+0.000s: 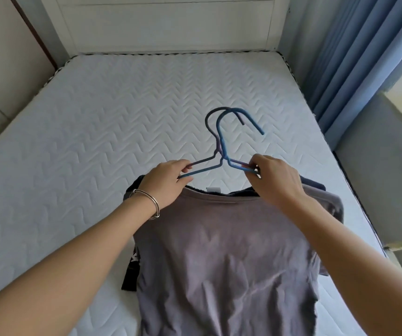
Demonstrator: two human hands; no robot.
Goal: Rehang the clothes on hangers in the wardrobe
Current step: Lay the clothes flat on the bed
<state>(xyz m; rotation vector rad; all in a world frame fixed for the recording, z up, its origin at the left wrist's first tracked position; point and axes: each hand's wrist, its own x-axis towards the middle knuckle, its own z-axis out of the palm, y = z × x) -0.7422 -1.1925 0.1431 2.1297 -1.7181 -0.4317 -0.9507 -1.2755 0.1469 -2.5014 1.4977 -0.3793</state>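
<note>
A grey T-shirt (226, 258) lies flat on the mattress, on top of a dark garment (132, 270) whose edges show at the left and at the collar. Just above the collar I hold two thin hangers together, a blue hanger (220, 132) and a purplish hanger (207, 122), hooks pointing away from me. My left hand (164, 184) pinches their left arms. My right hand (274, 180) grips their right arms. The hangers' lower bars are hidden behind my hands and the shirt.
The white quilted mattress (122, 122) fills the view, with a white headboard (168, 23) at the far end. Blue curtains (365, 52) hang at the right. A beige panel (3, 59) stands on the left.
</note>
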